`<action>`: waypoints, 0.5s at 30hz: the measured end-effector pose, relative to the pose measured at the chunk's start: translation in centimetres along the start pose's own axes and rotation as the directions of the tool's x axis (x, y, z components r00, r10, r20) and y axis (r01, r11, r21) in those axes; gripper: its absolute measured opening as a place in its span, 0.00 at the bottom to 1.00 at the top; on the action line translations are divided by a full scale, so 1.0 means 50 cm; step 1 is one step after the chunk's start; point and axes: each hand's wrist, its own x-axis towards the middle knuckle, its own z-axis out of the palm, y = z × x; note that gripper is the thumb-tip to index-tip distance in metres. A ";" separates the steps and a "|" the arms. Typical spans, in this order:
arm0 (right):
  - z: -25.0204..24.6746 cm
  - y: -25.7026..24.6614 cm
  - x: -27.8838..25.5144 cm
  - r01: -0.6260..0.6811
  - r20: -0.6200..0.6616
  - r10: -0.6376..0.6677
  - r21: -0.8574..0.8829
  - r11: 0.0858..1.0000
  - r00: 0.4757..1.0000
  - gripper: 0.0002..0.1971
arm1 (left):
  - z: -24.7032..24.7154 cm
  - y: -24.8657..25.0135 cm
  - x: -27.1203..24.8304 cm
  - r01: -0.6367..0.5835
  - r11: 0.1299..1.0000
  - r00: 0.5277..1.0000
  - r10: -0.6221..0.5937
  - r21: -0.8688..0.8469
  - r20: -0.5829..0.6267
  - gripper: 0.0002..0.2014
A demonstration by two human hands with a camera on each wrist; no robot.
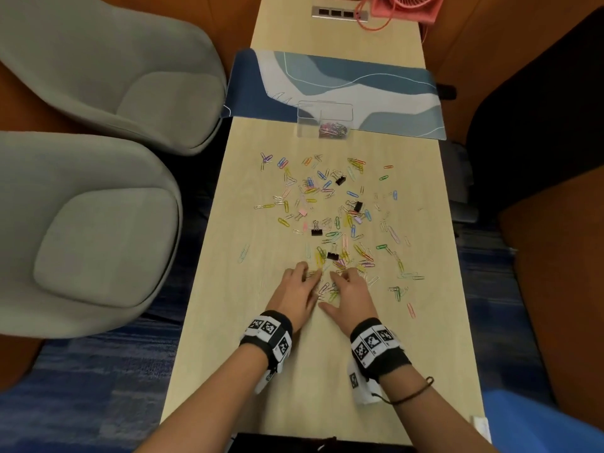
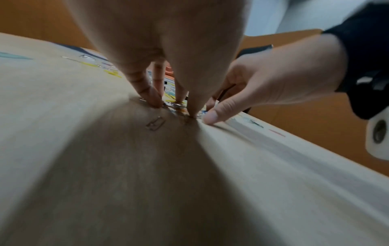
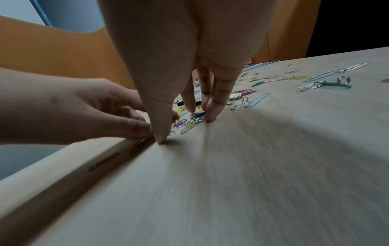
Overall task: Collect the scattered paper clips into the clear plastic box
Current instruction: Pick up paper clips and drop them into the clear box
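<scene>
Many coloured and silver paper clips [image 1: 327, 207] lie scattered over the middle of the light wooden table [image 1: 294, 371]. The clear plastic box [image 1: 325, 120] stands beyond them at the mat's near edge, with a small heap of clips [image 1: 332, 130] inside. Both hands are at the near edge of the scatter, thumbs almost touching. My left hand [image 1: 307, 276] curls its fingers and thumb round a small bunch of clips [image 2: 174, 104]. My right hand [image 1: 343, 276] sets straight fingertips on the table beside purple, blue and green clips [image 3: 190, 125].
Several black binder clips [image 1: 332, 255] are mixed in with the paper clips. A blue and white mat [image 1: 392, 93] crosses the table behind the box. Two grey chairs [image 1: 98, 223] stand at the left. A pink fan [image 1: 405, 8] sits at the far end.
</scene>
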 end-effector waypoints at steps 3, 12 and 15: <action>0.007 -0.012 -0.008 0.045 -0.026 -0.047 -0.070 0.997 0.999 0.33 | -0.004 -0.008 0.003 0.007 1.000 0.999 -0.007 -0.003 -0.035 0.14; 0.023 -0.033 -0.002 0.152 0.051 -0.143 -0.313 0.938 0.988 0.18 | -0.031 -0.030 0.011 0.031 0.998 0.999 -0.032 -0.054 -0.028 0.09; -0.005 -0.053 0.006 0.179 0.110 -0.151 -0.314 0.932 0.982 0.16 | -0.044 -0.030 0.015 0.049 0.991 0.998 -0.054 -0.122 -0.036 0.09</action>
